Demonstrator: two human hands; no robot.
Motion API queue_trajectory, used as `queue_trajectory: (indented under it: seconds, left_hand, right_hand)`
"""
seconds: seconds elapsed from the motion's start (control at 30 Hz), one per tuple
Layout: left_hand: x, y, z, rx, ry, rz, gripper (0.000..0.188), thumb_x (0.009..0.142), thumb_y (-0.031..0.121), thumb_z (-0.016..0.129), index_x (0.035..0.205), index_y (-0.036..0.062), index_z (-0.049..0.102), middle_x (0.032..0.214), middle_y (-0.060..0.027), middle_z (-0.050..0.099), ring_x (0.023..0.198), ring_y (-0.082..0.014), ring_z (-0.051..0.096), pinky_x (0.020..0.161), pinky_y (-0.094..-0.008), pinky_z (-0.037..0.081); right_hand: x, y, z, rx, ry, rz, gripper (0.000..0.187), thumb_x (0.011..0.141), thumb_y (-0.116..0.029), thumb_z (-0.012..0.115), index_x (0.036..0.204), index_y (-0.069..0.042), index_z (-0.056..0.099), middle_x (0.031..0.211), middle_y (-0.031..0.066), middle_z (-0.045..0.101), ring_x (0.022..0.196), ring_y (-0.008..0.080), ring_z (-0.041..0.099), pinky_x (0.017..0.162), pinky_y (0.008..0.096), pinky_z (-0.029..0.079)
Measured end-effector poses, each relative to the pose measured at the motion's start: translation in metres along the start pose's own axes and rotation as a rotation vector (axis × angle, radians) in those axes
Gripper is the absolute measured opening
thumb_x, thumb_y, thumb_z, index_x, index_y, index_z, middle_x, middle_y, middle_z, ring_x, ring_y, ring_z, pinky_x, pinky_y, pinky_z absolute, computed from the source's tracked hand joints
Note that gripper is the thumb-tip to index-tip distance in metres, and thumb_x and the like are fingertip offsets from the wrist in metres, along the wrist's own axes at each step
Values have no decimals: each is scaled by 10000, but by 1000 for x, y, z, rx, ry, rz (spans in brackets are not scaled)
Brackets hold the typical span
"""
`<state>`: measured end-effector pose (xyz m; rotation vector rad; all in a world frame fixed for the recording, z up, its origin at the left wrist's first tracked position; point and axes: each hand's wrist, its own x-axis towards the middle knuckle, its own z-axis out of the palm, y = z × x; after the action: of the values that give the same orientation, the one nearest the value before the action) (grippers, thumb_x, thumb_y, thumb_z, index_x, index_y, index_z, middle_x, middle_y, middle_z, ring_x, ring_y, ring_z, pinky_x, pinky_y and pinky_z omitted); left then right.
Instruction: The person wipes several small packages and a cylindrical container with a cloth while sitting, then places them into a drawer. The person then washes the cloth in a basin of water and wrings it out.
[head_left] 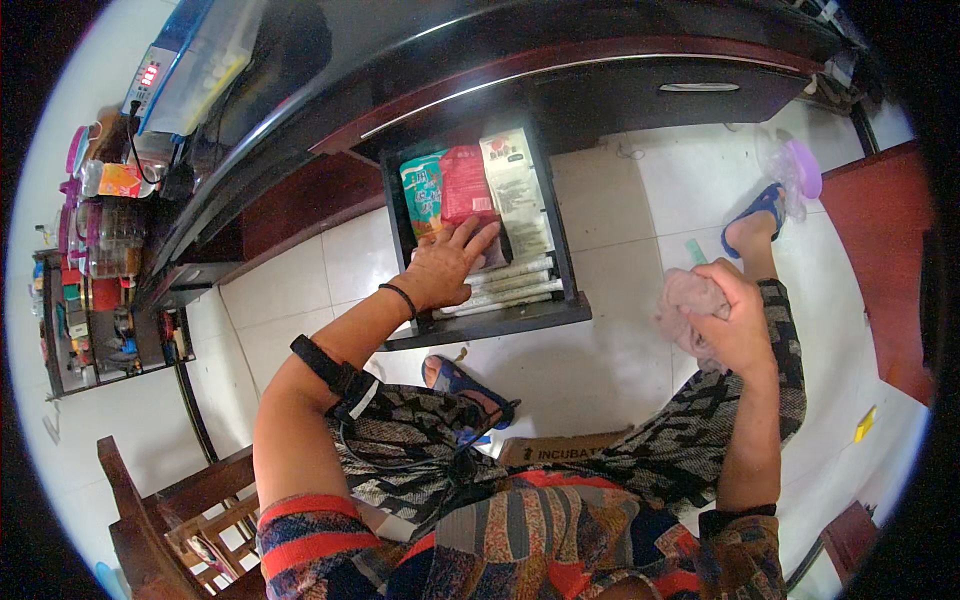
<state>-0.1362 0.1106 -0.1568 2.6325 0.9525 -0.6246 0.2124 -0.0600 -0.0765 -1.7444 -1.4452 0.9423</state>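
Observation:
My left hand point(445, 262) reaches into a pulled-out dark drawer point(545, 312), its fingers stretched out and resting at the lower edge of a red packet point(466, 182). Left of that packet is a teal packet point(423, 190), and on the right lies a long cream-white packet point(512, 170). Several thin white rolled or stick-like items point(515, 284) lie along the drawer's near side, partly under the hand. Off to the right, my right hand point(738, 320) is closed around a crumpled greyish-pink cloth point(688, 305), held in the air outside the drawer.
Above the drawer runs a dark glossy desk point(440, 70) with another, closed drawer point(690, 88). Jars point(115, 235) and a blue-edged clear box point(200, 75) stand at left. A wooden chair point(140, 510) is at lower left. A cardboard box point(560, 450) lies on the tiled floor between my legs.

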Motion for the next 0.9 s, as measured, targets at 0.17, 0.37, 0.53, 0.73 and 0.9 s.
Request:
queue_trajectory:
  seconds: [0.17,0.37,0.53,0.73,0.9]
  left_hand:
    - [6,-3,6,-79,118,17,939,677,219,746,1448,185,211,1335,-169,387,1174,-394,450,919,-503,433]
    - [6,-4,8,-108,172,-30,806,718,230,722,1408,201,305,1211,-171,445,1115,-398,464,893,-480,451]
    - [11,11,0,101,274,64,746,725,251,717,1377,184,359,1269,-158,433,1163,-353,435,952,-496,378]
    - [47,40,7,290,240,530,373,753,188,587,1124,152,574,1145,-84,521,1104,-240,473,852,-427,386]
    - [49,39,17,263,206,486,328,742,193,596,1067,149,584,1079,-94,524,1052,-238,488,852,-417,375]
  right_hand:
    - [0,-2,0,18,3,7,334,649,-8,709,953,35,577,873,130,597,794,224,597,727,293,471]
    - [1,-3,1,17,-12,6,328,649,0,698,952,34,578,866,129,595,785,221,597,725,293,471]
    - [1,-2,2,6,-11,28,338,641,2,692,958,29,579,857,128,593,781,222,595,723,296,469]
    - [0,2,5,8,0,54,352,625,22,674,963,31,578,868,124,590,800,221,584,740,290,466]
    - [0,2,5,37,14,63,339,627,37,667,956,32,583,874,111,597,804,207,592,736,284,469]
